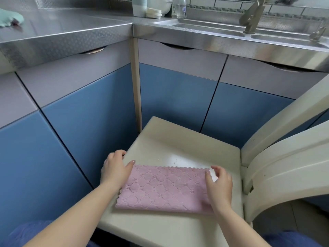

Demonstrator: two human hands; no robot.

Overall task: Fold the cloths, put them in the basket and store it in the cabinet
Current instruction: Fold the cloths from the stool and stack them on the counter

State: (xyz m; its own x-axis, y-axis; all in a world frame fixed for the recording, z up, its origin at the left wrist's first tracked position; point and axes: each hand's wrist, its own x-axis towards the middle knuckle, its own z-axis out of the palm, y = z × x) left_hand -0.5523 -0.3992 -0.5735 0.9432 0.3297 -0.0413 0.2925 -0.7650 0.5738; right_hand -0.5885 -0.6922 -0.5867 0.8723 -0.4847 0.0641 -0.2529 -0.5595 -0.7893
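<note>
A pink cloth (165, 188) with a scalloped edge lies folded in half on the seat of a cream plastic chair (178, 139). My left hand (115, 168) rests at the cloth's far left corner, thumb laid on the fabric and fingers curled over the seat's left edge. My right hand (219, 184) lies on the cloth's right end, fingers bent at the far right corner. A mint-green cloth (10, 18) sits on the steel counter at the far left. No basket is in view.
Blue and grey cabinet doors (85, 107) stand shut behind the chair. The chair's backrest (288, 157) curves up on the right. A steel sink (231, 31) with a tap, a cup (139, 6) and a bottle (179, 7) sit on the counter above.
</note>
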